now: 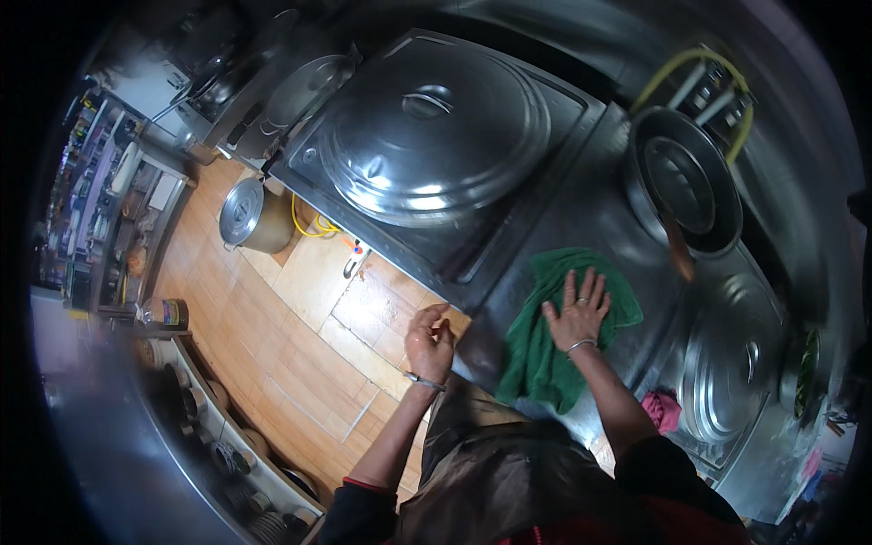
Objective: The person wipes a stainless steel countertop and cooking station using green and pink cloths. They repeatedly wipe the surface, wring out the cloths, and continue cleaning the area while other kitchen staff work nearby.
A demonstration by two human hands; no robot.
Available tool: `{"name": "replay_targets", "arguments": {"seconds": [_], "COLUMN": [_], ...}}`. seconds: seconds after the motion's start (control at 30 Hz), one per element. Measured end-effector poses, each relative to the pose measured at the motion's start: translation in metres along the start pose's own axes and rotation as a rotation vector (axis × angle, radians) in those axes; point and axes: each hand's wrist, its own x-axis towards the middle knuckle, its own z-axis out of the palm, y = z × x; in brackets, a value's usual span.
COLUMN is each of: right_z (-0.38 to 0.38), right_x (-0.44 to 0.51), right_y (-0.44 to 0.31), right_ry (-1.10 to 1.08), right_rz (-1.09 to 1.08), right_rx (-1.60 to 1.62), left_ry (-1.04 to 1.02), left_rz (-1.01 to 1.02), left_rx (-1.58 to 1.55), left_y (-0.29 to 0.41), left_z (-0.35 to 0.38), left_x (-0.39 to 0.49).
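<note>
My right hand lies flat on a rumpled green cloth, palm down and fingers spread. The cloth rests on the stainless-steel counter, its near end hanging toward my body. My left hand hovers off the counter's front corner, its fingers loosely curled with a gap to the thumb. I see nothing held in it. Beyond the hands, a large domed metal lid with a top handle covers a round opening in the steel range. A deep metal pan with a wooden handle stands at the right.
Behind the pan, a yellow hose curves along the wall. Another metal lid and a pink cloth lie at the right. A lidded pot stands on the tiled floor. Shelves of dishes line the lower left.
</note>
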Motion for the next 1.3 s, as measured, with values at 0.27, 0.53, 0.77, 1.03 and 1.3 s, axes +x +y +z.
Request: {"name": "replay_targets", "arguments": {"seconds": [0.27, 0.53, 0.77, 1.03, 1.3], "right_z": [0.001, -0.014, -0.012, -0.022, -0.016], "right_x": [0.054, 0.061, 0.061, 0.059, 0.074], "right_y": [-0.006, -0.008, -0.005, -0.005, 0.031], "right_ry": [0.085, 0.04, 0.106, 0.055, 0.13], "right_rz": [0.23, 0.257, 0.236, 0.272, 0.143], "right_rx": [0.029, 0.053, 0.08, 0.123, 0.127], "left_ry": [-0.023, -0.512, -0.68, -0.584, -0.269], "left_rz": [0.723, 0.837, 0.831, 0.756, 1.105], "left_rx": [0.408, 1.119, 1.258, 1.336, 1.277], "left_y": [0.045, 0.071, 0.071, 0.071, 0.093], "left_z": [-0.019, 0.056, 0.062, 0.069, 0.066], "left_x": [0.257, 0.478, 0.499, 0.486, 0.421]}}
